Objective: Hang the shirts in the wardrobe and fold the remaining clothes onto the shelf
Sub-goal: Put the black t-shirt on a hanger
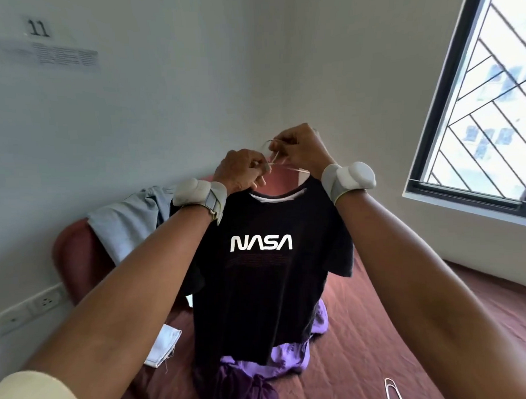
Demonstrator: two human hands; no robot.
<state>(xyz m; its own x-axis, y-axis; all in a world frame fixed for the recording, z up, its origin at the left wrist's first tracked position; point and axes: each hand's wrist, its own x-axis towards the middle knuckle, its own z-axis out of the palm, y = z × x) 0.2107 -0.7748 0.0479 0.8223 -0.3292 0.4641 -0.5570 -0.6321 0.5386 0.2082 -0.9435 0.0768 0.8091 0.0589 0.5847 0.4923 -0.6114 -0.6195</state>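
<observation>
I hold the black NASA shirt (264, 274) up in front of me, chest print facing me, hem hanging straight down over the bed (409, 328). It already sits on a thin wire hanger (287, 168); the hanger bar runs left-right through the neck opening, the hook rises above the collar toward my hands. Long axis of the shirt is vertical, directly below my grip.

My right hand (301, 148) is higher, fingers curled and pinching the wire at the hook. My left hand (243, 173) is just below and beside it, fingers curled round the hanger neck and the collar edge. Both hands are pressed tight on the hanger, almost touching each other. Right hand is nearer the hook, so I judge it carries the shirt to the rail; left can let go.

Wardrobe is not in view, so I can't tell which way it lies from here; a turn seems needed. Risk: the shirt slides off one shoulder of the hanger if I tilt it.

On the bed below: a purple garment (279, 363) bunched under the hem, a white cloth (164, 346) at left, a grey-blue garment (128, 222) draped over the headboard end, a spare wire hanger (392, 389) lying lower right. No shelf or container visible. These clothes lie unfolded, so most of the task looks undone.
</observation>
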